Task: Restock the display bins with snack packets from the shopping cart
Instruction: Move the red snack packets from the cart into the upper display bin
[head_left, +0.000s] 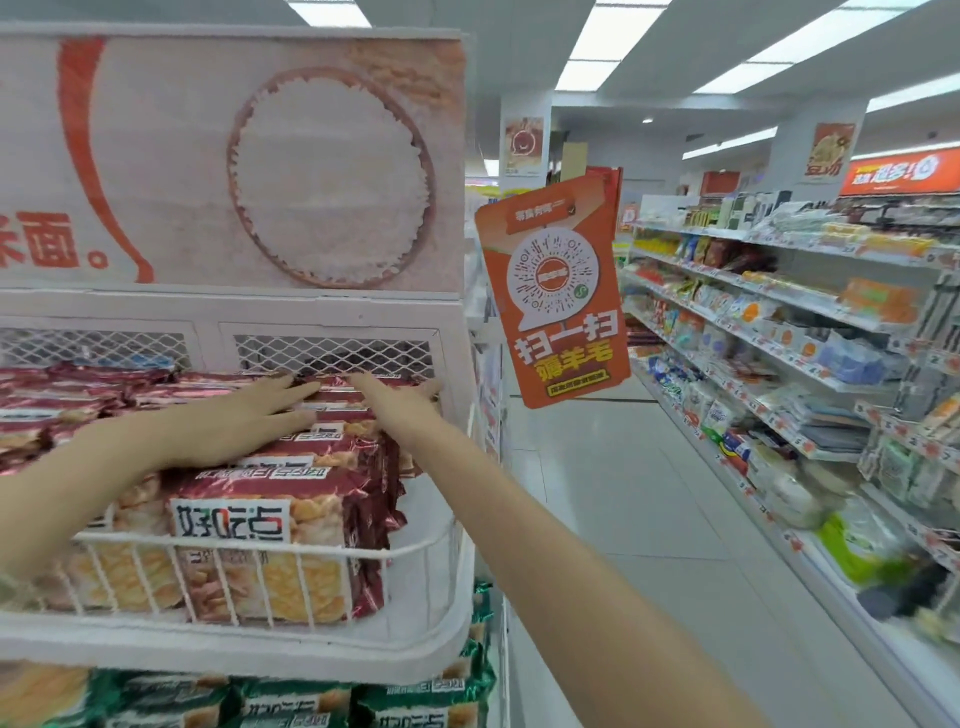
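Note:
A white wire display bin (291, 553) at the left holds stacked dark-red snack packets (270, 512) with biscuit pictures. My left hand (254, 410) lies flat with straight fingers on top of the packets near the back of the bin. My right hand (400, 402) reaches in beside it, fingers extended onto the rearmost red packets by the mesh back panel (332, 353). Neither hand grips a packet. The shopping cart is not in view.
Below the bin sits a lower bin of green snack packets (291, 701). An orange hanging sign (556, 296) juts out at the bin's right corner. The aisle floor (623, 519) runs to the right, lined by stocked shelves (779, 332).

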